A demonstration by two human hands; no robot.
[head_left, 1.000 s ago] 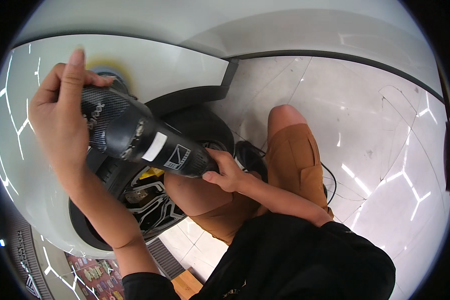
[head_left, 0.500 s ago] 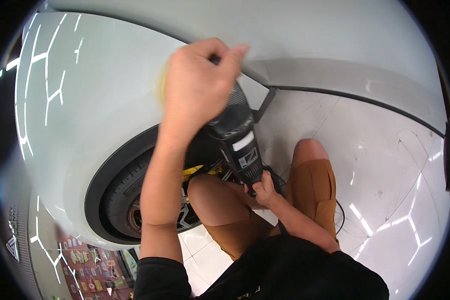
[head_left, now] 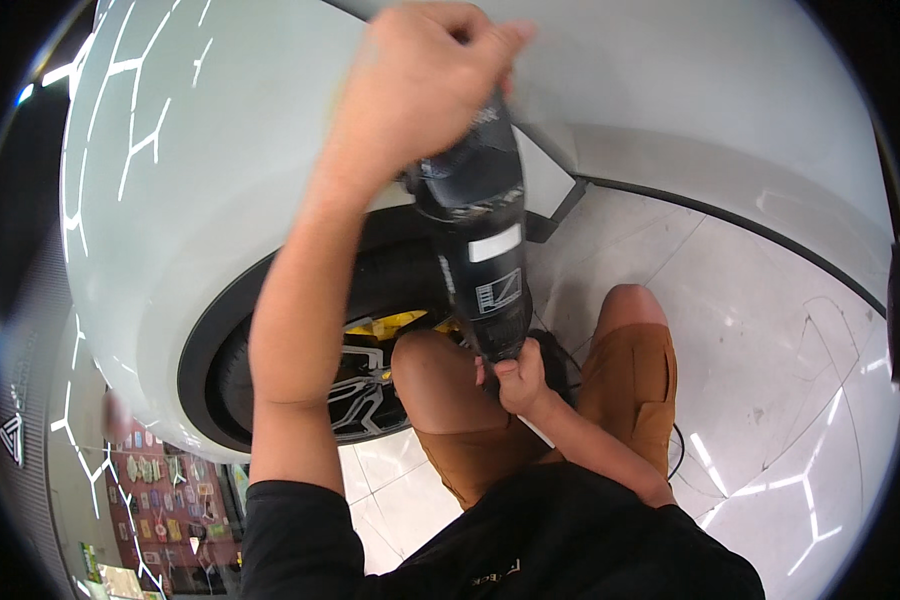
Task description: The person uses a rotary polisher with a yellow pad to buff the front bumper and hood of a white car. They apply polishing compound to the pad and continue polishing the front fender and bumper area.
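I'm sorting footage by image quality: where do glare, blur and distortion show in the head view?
Head view: branching white reflections on the pale car panel at left, bright streaks on the tiled floor at right; head view: slight blur on the left hand; head view: fisheye bowing along the lower edge of the car door, with black corners.

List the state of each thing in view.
Tool: slanted, between both hands; running or not, cannot tell
Left hand: over the tool's upper end, fingers mostly hidden
Right hand: closed on the tool's lower end
Fender: glossy, reflecting light lines
Wheel: mounted, partly hidden by the left arm and leg
Cord: curved, partly hidden
Floor: shiny, marked with dark lines
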